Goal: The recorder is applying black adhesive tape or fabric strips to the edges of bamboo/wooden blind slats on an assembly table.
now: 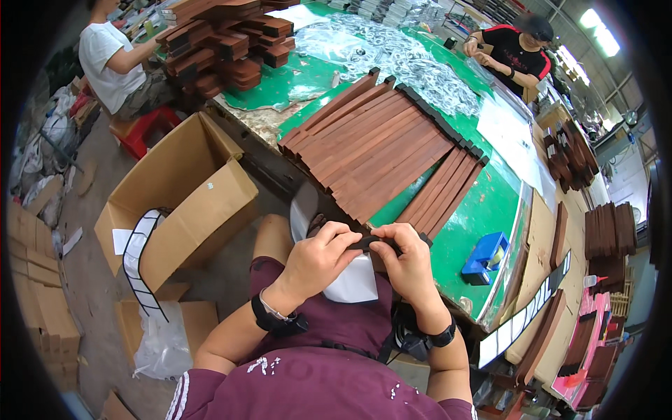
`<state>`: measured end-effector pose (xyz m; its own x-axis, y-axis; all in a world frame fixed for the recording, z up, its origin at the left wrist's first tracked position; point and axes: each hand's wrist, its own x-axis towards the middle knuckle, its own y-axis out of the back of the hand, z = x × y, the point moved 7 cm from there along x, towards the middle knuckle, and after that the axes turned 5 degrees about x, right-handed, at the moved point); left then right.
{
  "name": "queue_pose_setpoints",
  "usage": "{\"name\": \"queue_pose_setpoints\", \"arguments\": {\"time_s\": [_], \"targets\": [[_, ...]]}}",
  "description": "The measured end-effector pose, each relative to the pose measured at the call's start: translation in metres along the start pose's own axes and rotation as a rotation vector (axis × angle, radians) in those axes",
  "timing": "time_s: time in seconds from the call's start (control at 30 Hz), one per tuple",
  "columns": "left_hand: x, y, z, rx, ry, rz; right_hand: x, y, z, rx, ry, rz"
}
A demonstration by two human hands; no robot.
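Observation:
My left hand (318,257) and my right hand (406,259) meet in front of my lap at the table's near edge. Both pinch a short black strip (364,243) between thumbs and fingers; its exact kind is hard to make out. A white sheet (352,281) hangs just below my fingers, over my lap. Beyond my hands, a fanned row of reddish-brown wooden slats (371,143) lies on the table, with black pieces along their far ends. A smaller group of slats (444,189) lies to its right.
The green table (448,259) carries a blue tape dispenser (486,257), heaped clear plastic-wrapped pieces (413,63) and stacked brown slats (224,42). An open cardboard box (182,203) stands left. Two people, one in white (105,52) and one in black and red (514,56), are across the table.

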<state>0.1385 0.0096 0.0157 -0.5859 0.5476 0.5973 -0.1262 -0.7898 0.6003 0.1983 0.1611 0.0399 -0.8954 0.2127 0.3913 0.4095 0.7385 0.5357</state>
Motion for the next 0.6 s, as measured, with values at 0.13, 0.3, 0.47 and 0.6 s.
{"name": "queue_pose_setpoints", "arguments": {"time_s": [0.13,0.3,0.47,0.6], "targets": [[-0.002,0.0,-0.011,-0.03,0.095,-0.028,0.006,-0.007,0.004,-0.081,0.066,-0.043],[-0.002,0.002,-0.021,-0.046,0.174,0.017,0.016,-0.012,0.009,-0.471,0.096,0.043],[0.007,-0.002,-0.018,-0.088,0.268,-0.078,0.024,-0.018,0.026,-0.583,-0.003,-0.105],[0.019,-0.018,-0.012,-0.136,0.293,-0.139,0.019,-0.009,0.031,-0.548,-0.015,-0.165]]}}
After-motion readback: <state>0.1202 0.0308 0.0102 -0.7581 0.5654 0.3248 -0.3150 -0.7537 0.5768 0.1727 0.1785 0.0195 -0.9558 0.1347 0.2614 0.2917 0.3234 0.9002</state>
